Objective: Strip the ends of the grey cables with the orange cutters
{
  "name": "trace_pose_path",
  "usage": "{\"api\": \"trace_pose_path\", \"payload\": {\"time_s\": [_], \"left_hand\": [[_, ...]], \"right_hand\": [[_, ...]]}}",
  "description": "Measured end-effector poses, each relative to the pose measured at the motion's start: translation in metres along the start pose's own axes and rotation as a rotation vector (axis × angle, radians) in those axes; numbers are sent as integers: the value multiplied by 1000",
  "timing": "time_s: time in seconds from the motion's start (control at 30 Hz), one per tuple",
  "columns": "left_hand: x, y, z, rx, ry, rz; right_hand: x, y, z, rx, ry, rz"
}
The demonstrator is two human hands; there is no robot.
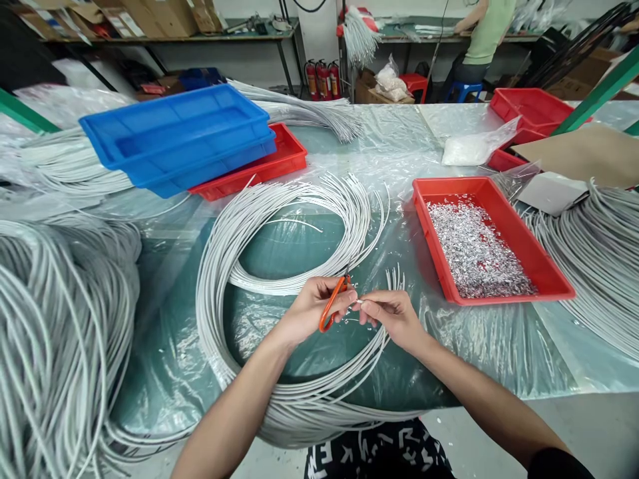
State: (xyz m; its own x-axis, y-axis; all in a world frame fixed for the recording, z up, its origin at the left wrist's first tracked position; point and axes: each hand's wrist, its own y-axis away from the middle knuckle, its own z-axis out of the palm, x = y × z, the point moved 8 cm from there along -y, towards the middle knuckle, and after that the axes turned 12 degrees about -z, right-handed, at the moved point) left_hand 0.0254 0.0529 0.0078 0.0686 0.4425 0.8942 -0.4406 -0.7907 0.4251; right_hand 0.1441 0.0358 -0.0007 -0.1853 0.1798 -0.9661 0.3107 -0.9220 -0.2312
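Orange-handled scissors rest in my left hand, whose fingers are closed around them, with the dark blades pointing away from me. Close beside it, my right hand pinches the end of a thin white cable, and the fingertips of both hands nearly meet there. Under and around my hands lies a large loose coil of white cables, with several cut ends fanning out just beyond my right hand. A red tray holding many small shiny metal pieces stands to the right.
Stacked blue trays lie over a red tray at the back left. More grey-white cables are heaped at left and right. A plastic bag of white pieces sits behind the tray. A person sits far back.
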Motion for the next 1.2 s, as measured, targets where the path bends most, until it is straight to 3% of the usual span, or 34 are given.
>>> {"api": "trace_pose_path", "payload": {"time_s": [0.13,0.2,0.43,0.67,0.93,1.03,1.2], "left_hand": [[-6,-3,0,-40,46,-13],[-6,-3,-1,-44,53,-9],[-1,-1,-2,-12,60,4],[-3,0,3,-81,208,-27],[-15,-3,12,-191,251,-79],[-10,-4,4,-122,155,-48],[17,2,-27,242,-182,177]], "right_hand": [[10,1,10,-123,-289,211],[8,-1,10,-145,-357,244],[8,-3,7,-144,-356,208],[7,-2,7,-19,-361,85],[-1,2,18,-273,-335,-34],[-2,1,12,-257,-256,-51],[-13,-3,-3,-171,-124,-120]]}}
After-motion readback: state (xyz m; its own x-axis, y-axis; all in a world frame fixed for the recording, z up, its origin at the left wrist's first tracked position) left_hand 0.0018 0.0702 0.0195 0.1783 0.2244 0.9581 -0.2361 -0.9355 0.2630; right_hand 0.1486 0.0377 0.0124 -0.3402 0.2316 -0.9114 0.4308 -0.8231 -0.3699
